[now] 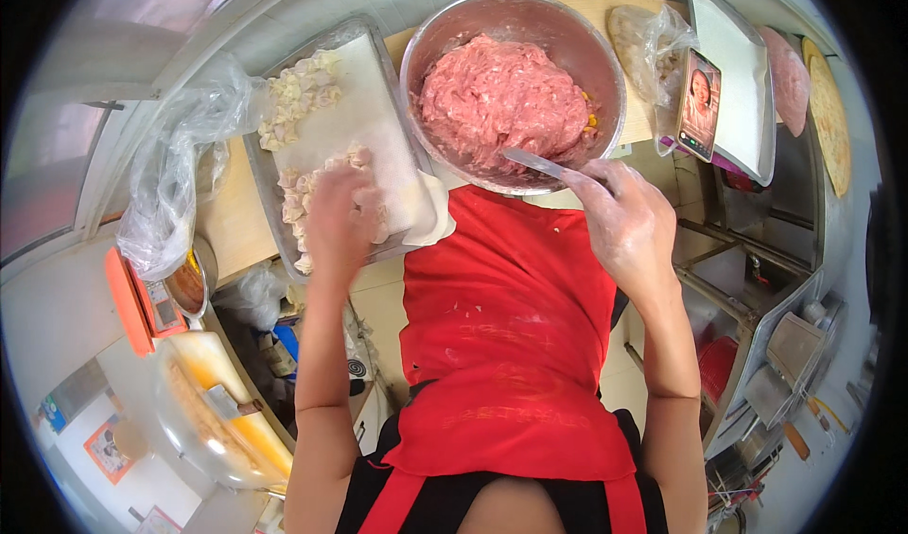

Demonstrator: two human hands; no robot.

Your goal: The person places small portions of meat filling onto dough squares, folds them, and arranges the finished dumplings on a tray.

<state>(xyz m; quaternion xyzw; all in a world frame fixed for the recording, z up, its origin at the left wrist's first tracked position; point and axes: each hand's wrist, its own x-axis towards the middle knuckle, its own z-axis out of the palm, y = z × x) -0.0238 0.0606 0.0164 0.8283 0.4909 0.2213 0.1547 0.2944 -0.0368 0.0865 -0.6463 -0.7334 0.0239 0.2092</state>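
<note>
My right hand [624, 207], dusted with what looks like flour, grips a flat, narrow spatula [533, 162]. The spatula's tip touches the near edge of a mound of pink minced meat [504, 101] in a large stainless steel bowl [616, 59]. Motion blurs my left hand [344, 215], which is over the lined metal tray [383, 101] on the left; whether its fingers hold anything cannot be told. Folded wontons [301, 87] fill the tray's far left part, and more wontons [294, 197] lie by my left hand. Thin dough wrappers [434, 215] drape over the tray's near right corner.
At the right, a phone [701, 105] leans by another lined metal tray [738, 66]. A filled plastic bag [642, 48] sits beside the bowl. Crumpled clear plastic [170, 158] and an orange scale [142, 300] are on the left. A cleaver [225, 401] lies lower left.
</note>
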